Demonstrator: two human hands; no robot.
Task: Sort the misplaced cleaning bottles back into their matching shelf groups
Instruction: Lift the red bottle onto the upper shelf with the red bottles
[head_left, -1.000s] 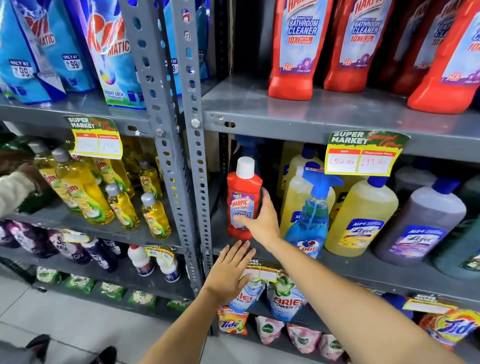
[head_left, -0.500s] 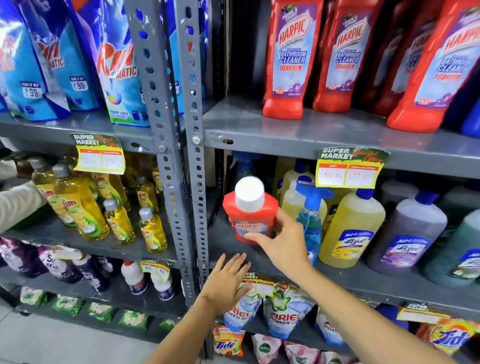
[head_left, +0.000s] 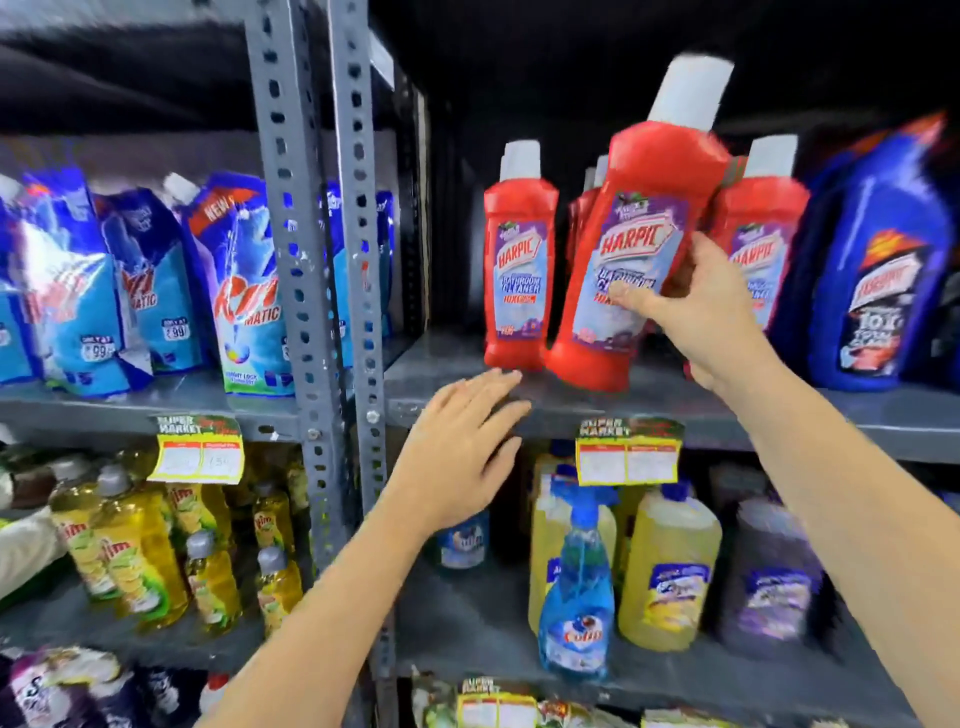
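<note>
My right hand (head_left: 696, 306) grips a red Harpic bottle (head_left: 634, 249) with a white cap, tilted, its base at the front of the upper shelf (head_left: 675, 400). Just left of it another red Harpic bottle (head_left: 519, 270) stands upright on that shelf, and more red ones (head_left: 763, 228) stand behind my hand. My left hand (head_left: 462, 447) hovers open with fingers spread at the shelf's front edge, holding nothing.
A large blue Harpic bottle (head_left: 872, 270) stands at the right of the upper shelf. Below stand yellow floor-cleaner bottles (head_left: 670, 566) and a blue spray bottle (head_left: 576, 597). Grey slotted uprights (head_left: 358, 260) divide the bays; detergent pouches (head_left: 244, 286) and yellow dish-soap bottles (head_left: 130, 551) fill the left bay.
My right hand lifted the red Harpic bottle from the lower shelf up to the upper shelf among the other red bottles. My left hand rose to the upper shelf edge. The view tilted upward.
</note>
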